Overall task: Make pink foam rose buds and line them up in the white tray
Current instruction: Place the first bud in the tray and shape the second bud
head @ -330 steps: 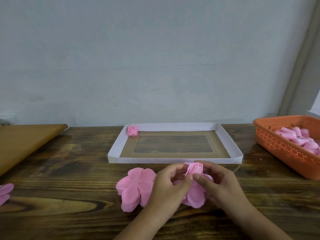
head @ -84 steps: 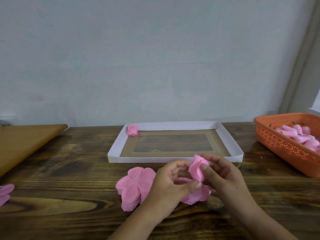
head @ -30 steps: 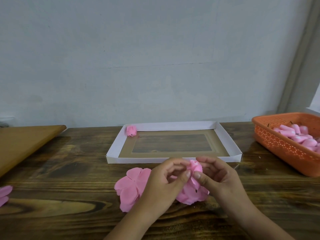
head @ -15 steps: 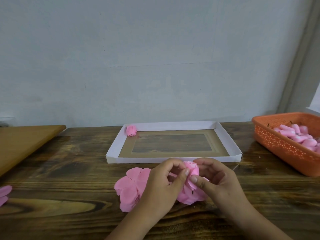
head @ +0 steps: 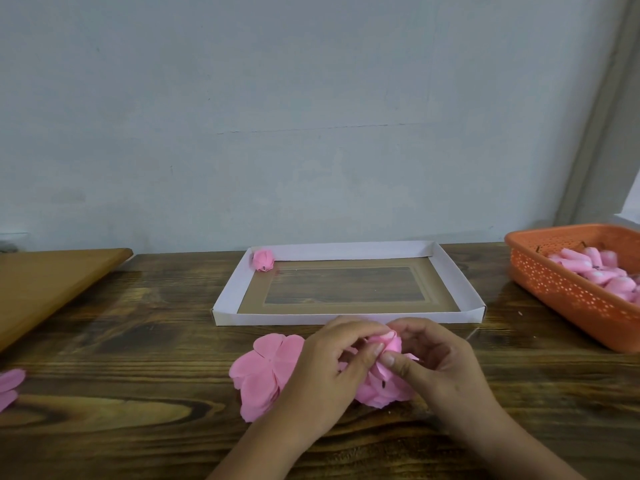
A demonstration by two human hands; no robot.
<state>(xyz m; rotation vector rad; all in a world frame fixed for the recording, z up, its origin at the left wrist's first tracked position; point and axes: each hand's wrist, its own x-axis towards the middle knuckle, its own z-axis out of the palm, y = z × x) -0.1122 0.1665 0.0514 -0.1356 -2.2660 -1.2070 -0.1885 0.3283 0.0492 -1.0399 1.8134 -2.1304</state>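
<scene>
Both hands, left hand [head: 322,372] and right hand [head: 440,368], pinch the half-rolled rose bud [head: 389,341] just above the desk [head: 138,375], in front of the white tray [head: 228,299]. Bud's rolled tip points up, axis roughly upright.

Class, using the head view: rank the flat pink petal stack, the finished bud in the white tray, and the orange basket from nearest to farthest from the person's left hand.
1. Flat pink petal stack, touching the left hand on its left.
2. Finished bud, tray's far left corner.
3. Orange basket, far right.
</scene>
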